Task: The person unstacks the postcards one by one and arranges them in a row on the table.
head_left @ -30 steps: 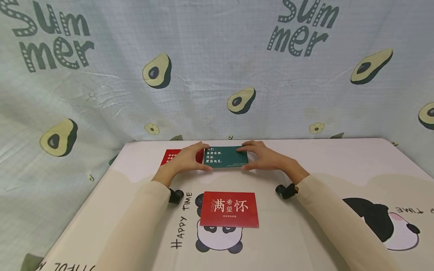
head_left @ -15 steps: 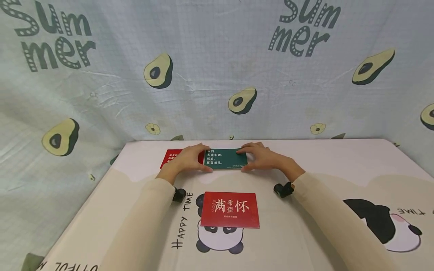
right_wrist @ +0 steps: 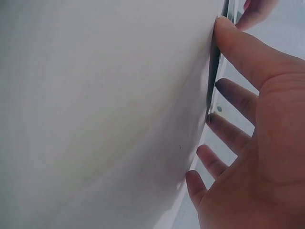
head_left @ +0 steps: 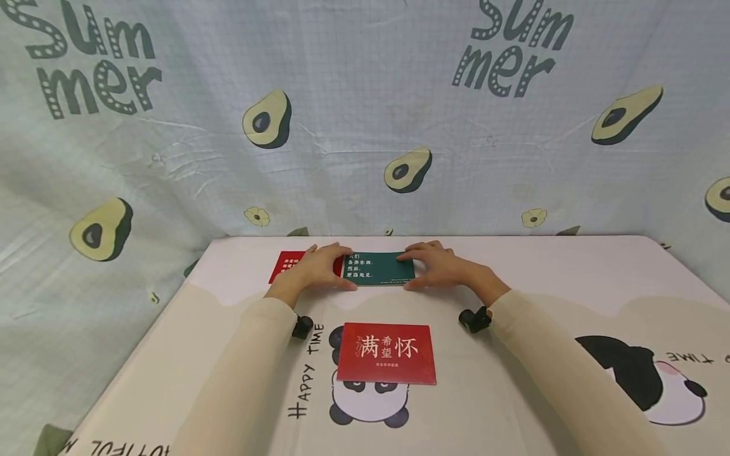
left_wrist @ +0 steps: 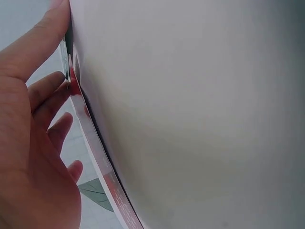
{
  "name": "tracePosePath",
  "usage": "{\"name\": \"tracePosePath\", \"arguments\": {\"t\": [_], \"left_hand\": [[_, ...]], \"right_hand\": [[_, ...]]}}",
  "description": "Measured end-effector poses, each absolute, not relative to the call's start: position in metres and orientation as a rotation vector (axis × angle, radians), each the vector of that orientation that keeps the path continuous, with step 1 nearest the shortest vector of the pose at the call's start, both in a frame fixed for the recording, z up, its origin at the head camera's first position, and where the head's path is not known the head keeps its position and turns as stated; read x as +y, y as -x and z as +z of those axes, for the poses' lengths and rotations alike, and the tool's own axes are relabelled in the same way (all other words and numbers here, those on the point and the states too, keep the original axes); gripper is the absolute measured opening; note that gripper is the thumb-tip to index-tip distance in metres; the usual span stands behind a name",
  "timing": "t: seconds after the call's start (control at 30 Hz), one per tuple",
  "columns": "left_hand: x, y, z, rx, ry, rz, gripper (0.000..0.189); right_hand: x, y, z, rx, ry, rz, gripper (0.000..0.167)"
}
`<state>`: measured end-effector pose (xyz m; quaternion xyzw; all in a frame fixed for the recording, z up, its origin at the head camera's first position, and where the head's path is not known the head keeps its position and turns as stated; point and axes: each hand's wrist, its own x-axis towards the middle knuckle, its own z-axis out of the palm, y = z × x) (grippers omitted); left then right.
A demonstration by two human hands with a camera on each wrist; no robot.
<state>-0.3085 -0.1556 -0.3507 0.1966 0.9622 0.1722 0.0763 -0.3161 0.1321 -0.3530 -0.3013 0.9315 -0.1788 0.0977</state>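
Backdrop says "SUMMER", tblcloth "HAPPY TIME", red card "满希望怀", grn card "然后".

Left hand and right hand grip a green card; nearer than their fingers lies a red 满怀 card.

Your desk has a pale pink-and-cream surface bearing a panda print and "Happy Time" lettering. Nearest you, a red card lies flat, partly over the panda. Toward the far edge, you have a green card and, at its left, a second red card, partly hidden.
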Motion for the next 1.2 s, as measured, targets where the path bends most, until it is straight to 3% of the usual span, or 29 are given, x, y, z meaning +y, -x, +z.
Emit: {"name": "tracePosePath", "arguments": {"t": [0.37,1.2], "left_hand": [[-0.1566,0.3102,-0.3512,2.879,-0.551,0.525,0.083],[-0.1561,0.3101,-0.3505,2.862,-0.555,0.577,0.084]], "right_hand": [[0.1278,0.3167,-0.3534,2.791,0.879,-0.491,0.06],[0.1282,0.3179,-0.3528,2.787,0.836,-0.464,0.063]]}}
